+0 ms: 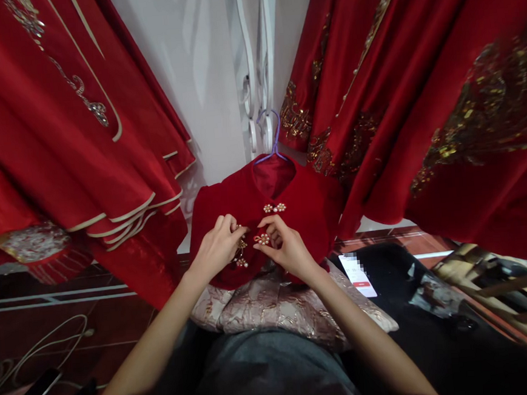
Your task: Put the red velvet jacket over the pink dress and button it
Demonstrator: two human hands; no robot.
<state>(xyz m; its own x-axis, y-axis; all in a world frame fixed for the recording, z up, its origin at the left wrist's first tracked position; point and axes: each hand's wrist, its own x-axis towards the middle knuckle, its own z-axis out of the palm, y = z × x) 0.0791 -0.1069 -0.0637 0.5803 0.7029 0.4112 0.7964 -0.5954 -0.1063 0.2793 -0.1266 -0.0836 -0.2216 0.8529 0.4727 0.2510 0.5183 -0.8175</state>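
A dark red velvet jacket (pixel 227 197) hangs in front of me on a purple wire hanger (pixel 277 137). Its top pearl-and-gold clasp (pixel 275 208) is joined below the collar. Just under it, my right hand (pixel 289 250) pinches a pearl flower clasp (pixel 262 239) between thumb and fingers. My left hand (pixel 217 250) is closed at the opposite front edge, fingertips on a beaded clasp piece (pixel 241 243). Another pearl clasp piece (pixel 241 262) hangs just below those fingers. The exact grip of the left fingertips is partly hidden.
Red gowns with pale trim (pixel 152 170) hang at left, and sequined red garments (pixel 424 148) at right. A patterned cushion (pixel 272 309) lies under the jacket. A lit phone (pixel 358 276) rests on a black surface at right. White cables (pixel 51 345) lie at lower left.
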